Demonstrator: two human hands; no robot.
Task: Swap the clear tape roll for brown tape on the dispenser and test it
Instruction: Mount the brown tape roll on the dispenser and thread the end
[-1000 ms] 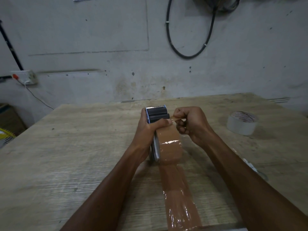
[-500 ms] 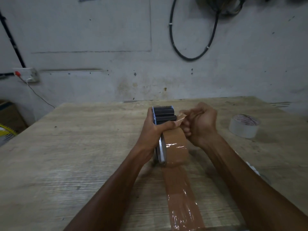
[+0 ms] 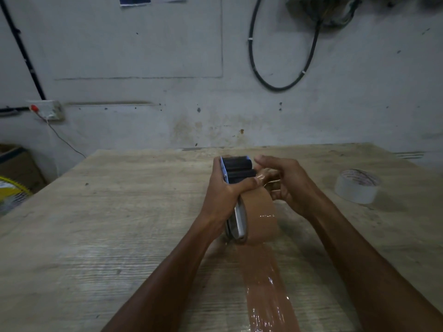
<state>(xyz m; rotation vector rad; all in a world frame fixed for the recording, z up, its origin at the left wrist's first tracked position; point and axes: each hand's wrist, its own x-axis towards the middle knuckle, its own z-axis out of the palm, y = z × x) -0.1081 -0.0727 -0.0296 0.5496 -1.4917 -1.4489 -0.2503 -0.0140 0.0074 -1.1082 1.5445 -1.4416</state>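
Observation:
The tape dispenser, black with a metal side plate, stands on end on the wooden table. My left hand grips its body from the left. The brown tape roll sits mounted on it. A long strip of brown tape lies stuck to the table, running from the roll toward me. My right hand is at the dispenser's right side and pinches the loose brown tape end near the black rollers, with its index finger stretched over the top. The clear tape roll lies flat at the right.
The table's far edge meets a grey wall where a black cable loop hangs. A socket with a wire is on the wall at the left. A cardboard box and a yellow fan stand beyond the left edge.
The dispenser has shifted slightly away from me along the strip. My right hand has loosened from a tight fist, its index finger now stretched out over the dispenser's top.

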